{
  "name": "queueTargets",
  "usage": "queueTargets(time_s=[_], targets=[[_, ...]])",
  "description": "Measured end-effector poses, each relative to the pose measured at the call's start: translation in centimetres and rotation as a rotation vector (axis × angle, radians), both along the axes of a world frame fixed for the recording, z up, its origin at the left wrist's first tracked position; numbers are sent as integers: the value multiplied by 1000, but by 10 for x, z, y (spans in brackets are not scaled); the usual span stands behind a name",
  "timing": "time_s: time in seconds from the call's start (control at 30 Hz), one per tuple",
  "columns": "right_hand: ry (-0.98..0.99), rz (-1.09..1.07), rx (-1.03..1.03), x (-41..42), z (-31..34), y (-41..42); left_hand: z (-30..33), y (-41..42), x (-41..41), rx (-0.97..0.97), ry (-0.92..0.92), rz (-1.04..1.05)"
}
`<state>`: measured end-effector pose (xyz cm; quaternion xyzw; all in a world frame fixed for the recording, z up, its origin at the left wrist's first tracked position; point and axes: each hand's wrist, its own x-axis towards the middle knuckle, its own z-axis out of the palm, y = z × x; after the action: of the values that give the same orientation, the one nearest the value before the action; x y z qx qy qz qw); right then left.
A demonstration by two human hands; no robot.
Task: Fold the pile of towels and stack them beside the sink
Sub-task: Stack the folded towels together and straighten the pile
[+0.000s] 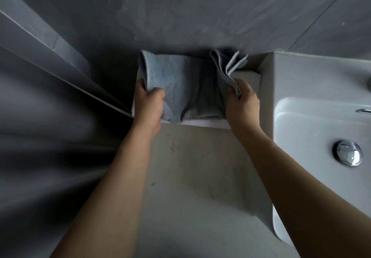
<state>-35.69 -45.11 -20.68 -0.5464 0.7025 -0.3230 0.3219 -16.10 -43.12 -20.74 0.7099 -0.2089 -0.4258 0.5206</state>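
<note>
From over the person's shoulders, both bare arms reach out across a pale, scuffed countertop (200, 177) toward the grey tiled wall (200, 12). A grey-blue towel (180, 81) is stretched between the two hands at the far end of the counter, right up against the wall. The left hand (149, 101) grips the towel's left edge: the thumb lies on top of the cloth and the other fingers are curled behind it, so the fabric rolls over and stands up above the knuckles. The right hand (242, 99) pinches the towel's right edge, where several layers are bunched together and fan upward from between the thumb and curled fingers; the fingertips themselves are hidden by the cloth. Between the hands the towel sags in a shallow dip, its lower edge hanging just above a white towel (202, 122) that lies flat underneath, showing as a light strip along the near side and at the right corner beside the right hand. To the right, a white sink (321, 89) sits next to the towels, with a chrome drain plug (348, 152) in the basin and a bit of chrome tap (364, 111) at the picture's edge.
</note>
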Motion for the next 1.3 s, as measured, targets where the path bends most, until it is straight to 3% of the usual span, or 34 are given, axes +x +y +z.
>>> queueTargets(time_s=[0.1, 0.2, 0.47, 0.63, 0.8, 1.13, 1.3], targets=[[-88, -30, -101, -19, 21, 29, 22, 30, -17, -46, 203, 9], [-165, 4, -160, -46, 40, 62, 47, 59, -51, -60, 268, -35], [-352, -85, -285, -145, 76, 134, 103, 124, -184, -134, 120, -163], [-405, -83, -290, -219, 86, 167, 109, 155, -275, -150, 85, -210], [-441, -212, -296, -292, 85, 189, 104, 175, -349, -122, 89, -286], [-567, -522, -354, -456, 89, 182, 103, 147, -499, -125, 172, -390], [-642, -470, -381, -549, 94, 149, 107, 122, -592, -194, 219, -332]])
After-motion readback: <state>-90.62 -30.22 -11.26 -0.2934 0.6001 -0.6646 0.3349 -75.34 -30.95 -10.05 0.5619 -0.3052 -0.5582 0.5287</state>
